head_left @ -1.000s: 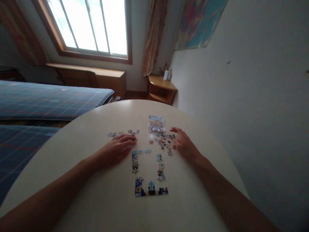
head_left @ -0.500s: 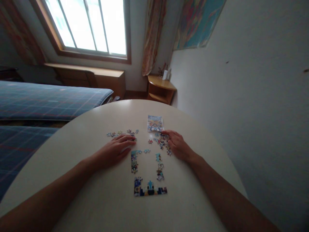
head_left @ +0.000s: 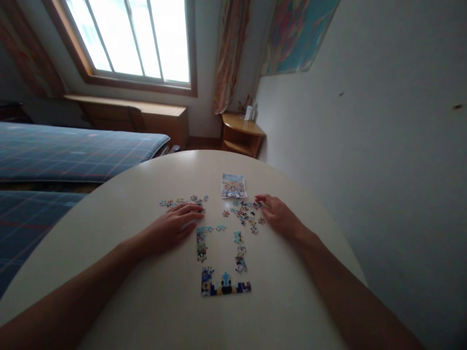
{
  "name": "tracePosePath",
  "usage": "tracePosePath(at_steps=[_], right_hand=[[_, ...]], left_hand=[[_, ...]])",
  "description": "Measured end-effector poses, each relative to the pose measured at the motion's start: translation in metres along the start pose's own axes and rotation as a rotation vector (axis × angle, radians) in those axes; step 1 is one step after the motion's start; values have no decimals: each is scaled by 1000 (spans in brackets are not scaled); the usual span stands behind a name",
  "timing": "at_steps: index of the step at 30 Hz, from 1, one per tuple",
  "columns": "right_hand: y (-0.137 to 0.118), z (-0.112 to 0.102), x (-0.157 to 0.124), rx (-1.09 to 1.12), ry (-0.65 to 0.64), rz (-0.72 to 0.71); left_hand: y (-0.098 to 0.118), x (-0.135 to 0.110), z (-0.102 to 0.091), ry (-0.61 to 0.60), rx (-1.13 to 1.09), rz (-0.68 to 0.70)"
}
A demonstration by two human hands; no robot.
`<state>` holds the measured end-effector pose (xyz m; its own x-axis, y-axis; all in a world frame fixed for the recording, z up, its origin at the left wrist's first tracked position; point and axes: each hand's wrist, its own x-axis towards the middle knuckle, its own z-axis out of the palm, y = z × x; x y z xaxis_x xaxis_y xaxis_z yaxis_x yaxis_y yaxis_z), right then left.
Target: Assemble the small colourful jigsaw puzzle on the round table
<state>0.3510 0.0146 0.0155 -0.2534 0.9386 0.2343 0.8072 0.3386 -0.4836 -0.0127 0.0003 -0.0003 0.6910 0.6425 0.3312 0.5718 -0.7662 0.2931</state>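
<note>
My left hand (head_left: pixel 178 222) lies flat with its fingers stretched out, its fingertips over the edge of a loose pile of jigsaw pieces (head_left: pixel 178 201). My right hand (head_left: pixel 280 215) rests at the right side of a second pile of jigsaw pieces (head_left: pixel 246 212), fingers loosely bent and apart, fingertips near the outermost pieces. Nothing shows in its grasp. Between and nearer than the hands lies a partly joined puzzle border: a left strip (head_left: pixel 201 245), a right strip (head_left: pixel 241 253) and a bottom section (head_left: pixel 226 288). A small joined bit (head_left: pixel 221 227) sits at the top.
A picture sheet (head_left: pixel 234 186) lies beyond the right pile on the round white table (head_left: pixel 153 296). To the left stands a bed with a plaid mattress (head_left: pixel 73 150). A wall rises on the right, and a corner shelf (head_left: pixel 242 126) stands behind the table.
My right hand has drawn back to the right, away from the picture sheet's lower corner, uncovering more of the right pile. My left hand has stayed in place.
</note>
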Motion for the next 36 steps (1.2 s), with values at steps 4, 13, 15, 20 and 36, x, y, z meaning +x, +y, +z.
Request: tracePosePath(at_steps=[4,13,15,20,36], right_hand=[[4,-6,-1,32,6,3],[-7,11,8,-89,40,-74],[-4,12,12,-74,34,-51],[5,14,21,-65,9,49],[-56,26,0,221,96,-62]], left_hand=[[1,0,0,9,4,2],[1,1,0,9,0,-12],[1,1,0,12,3,-5],[5,4,2,47,-15,63],[21,8,-8,-44,-69,177]])
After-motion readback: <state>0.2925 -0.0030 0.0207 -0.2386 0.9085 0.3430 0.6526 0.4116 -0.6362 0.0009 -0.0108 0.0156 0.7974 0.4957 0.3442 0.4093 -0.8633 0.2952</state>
